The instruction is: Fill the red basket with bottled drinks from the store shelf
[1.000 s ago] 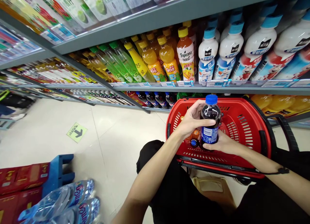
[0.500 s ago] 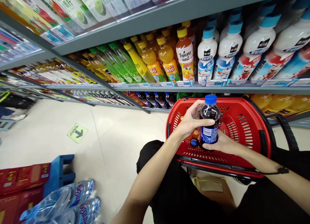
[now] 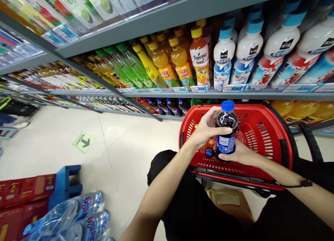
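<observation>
A dark cola bottle (image 3: 226, 140) with a blue cap and blue label stands upright between my two hands. My left hand (image 3: 207, 129) is closed around its upper part, the thumb lying across the front. Lower down, my right hand (image 3: 238, 153) grips the bottle near its base from the right. Below the hands is a red shopping basket (image 3: 273, 129) with slotted walls and a black rim. Inside it, partly hidden by my hands, are an orange-capped bottle (image 3: 211, 142) and a blue-capped bottle (image 3: 209, 153).
Shelves (image 3: 161, 94) of juice and milk-drink bottles run along the far side. The basket's black handle (image 3: 309, 140) sticks out at right. At lower left are large water bottles (image 3: 88, 216), red cartons (image 3: 31, 192) and a blue pallet (image 3: 65, 185). A floor arrow sticker (image 3: 84, 142) lies left.
Almost nothing differs. Both hands keep the same hold on the cola bottle, and the view has shifted very slightly.
</observation>
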`<state>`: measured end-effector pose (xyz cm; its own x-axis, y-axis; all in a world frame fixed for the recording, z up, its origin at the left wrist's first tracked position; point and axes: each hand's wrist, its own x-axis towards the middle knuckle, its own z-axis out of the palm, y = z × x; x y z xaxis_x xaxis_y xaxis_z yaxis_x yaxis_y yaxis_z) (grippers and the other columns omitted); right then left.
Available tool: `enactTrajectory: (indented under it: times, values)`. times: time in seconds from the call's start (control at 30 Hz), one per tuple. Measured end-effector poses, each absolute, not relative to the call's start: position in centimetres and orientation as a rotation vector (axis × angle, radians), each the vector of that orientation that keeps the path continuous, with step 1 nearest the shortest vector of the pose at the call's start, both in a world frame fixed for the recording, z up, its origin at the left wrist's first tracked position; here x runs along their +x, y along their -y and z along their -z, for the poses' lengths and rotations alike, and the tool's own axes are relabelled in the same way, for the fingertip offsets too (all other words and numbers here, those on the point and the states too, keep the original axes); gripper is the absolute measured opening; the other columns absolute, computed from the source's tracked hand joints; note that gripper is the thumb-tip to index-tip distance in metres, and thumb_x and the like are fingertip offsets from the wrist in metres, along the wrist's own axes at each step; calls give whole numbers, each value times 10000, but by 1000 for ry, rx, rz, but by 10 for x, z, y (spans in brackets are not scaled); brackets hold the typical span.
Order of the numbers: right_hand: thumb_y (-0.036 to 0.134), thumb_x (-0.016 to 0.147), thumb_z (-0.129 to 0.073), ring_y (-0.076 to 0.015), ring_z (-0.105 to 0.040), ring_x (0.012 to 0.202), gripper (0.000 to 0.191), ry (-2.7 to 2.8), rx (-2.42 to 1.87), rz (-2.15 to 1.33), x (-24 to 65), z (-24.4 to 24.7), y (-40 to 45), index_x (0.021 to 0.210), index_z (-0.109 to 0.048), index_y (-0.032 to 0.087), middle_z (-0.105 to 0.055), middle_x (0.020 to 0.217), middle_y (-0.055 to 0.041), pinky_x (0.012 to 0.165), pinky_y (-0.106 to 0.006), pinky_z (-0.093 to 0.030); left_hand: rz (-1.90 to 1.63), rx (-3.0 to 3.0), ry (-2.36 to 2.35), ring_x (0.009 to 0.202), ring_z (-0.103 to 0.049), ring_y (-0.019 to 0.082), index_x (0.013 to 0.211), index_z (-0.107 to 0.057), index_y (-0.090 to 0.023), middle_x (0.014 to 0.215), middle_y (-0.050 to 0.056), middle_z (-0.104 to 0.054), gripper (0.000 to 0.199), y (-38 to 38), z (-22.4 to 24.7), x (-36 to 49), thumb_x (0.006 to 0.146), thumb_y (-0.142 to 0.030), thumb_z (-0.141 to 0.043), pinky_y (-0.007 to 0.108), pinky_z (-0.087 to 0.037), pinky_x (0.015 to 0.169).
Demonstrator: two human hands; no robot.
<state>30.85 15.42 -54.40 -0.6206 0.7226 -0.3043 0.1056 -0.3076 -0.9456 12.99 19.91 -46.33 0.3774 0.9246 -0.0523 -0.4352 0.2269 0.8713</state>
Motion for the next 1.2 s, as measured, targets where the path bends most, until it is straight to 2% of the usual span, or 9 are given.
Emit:
enactTrajectory:
  times: [0.4,0.53,0.6,0.73,0.8,0.9,0.97,1.07,1.2]
  values:
    - [510,767,-877,-273,-714,1009,659,1492,-1026,-1995,308,544,-155,1277,-645,163,-747,1111,-97,993,-460,-578,-1050,877,-687,1030,-621,187,1014,-653,-221,1024,6,-671,523,-200,463,132,590,-193,-958,362,-410,1078]
    - [579,778,-865,-296,-702,1091,701,1415,-1077,-2079,308,539,-154,1313,-651,180,-737,1198,-107,1028,-469,-566,-1112,798,-714,988,-625,172,1059,-690,-225,1048,7,-694,513,-202,467,134,616,-228,-949,334,-433,1017]
    - [631,837,-797,-297,-710,1082,723,1290,-1112,-2168,309,532,-152,1386,-611,200,-728,1236,-114,946,-441,-605,-1158,717,-746,947,-628,161,1108,-706,-232,1053,4,-703,523,-205,470,133,642,-263,-941,319,-454,961]
    - [601,922,-707,-241,-721,733,805,1075,-999,-2364,310,514,-149,1585,-394,268,-752,1082,-89,627,-369,-616,-1233,604,-820,847,-607,134,1015,-717,-200,973,1,-703,388,-211,475,130,714,-352,-909,279,-464,845]
    - [564,923,-720,-207,-686,641,846,1090,-943,-2363,311,509,-149,1616,-330,277,-745,1075,-80,592,-353,-605,-1248,553,-850,829,-603,136,958,-709,-191,930,2,-701,364,-213,475,128,735,-410,-897,281,-467,843]
    - [548,898,-760,-173,-666,630,882,1209,-897,-2279,309,509,-150,1605,-330,244,-717,1105,-79,625,-338,-612,-1283,469,-881,803,-608,137,964,-719,-196,908,-3,-707,352,-216,474,124,769,-447,-869,289,-477,828]
    - [548,874,-788,-158,-643,616,878,1282,-896,-2218,308,510,-149,1566,-361,218,-691,1014,-54,613,-320,-598,-1290,447,-886,844,-646,157,993,-740,-185,946,12,-734,353,-218,473,121,788,-451,-847,299,-494,847]
    - [544,858,-814,-135,-591,601,734,1330,-974,-2090,306,511,-147,1420,-481,210,-633,901,-20,551,-274,-544,-1242,456,-860,1035,-700,228,1065,-757,-151,1063,68,-768,405,-221,472,118,849,-493,-770,339,-520,955]
    - [562,843,-820,-150,-598,654,628,1273,-1019,-1936,305,509,-143,1298,-543,228,-630,970,-36,542,-283,-563,-1250,465,-769,1227,-676,252,1129,-738,-151,1219,84,-756,368,-221,467,116,946,-459,-651,374,-510,1080]
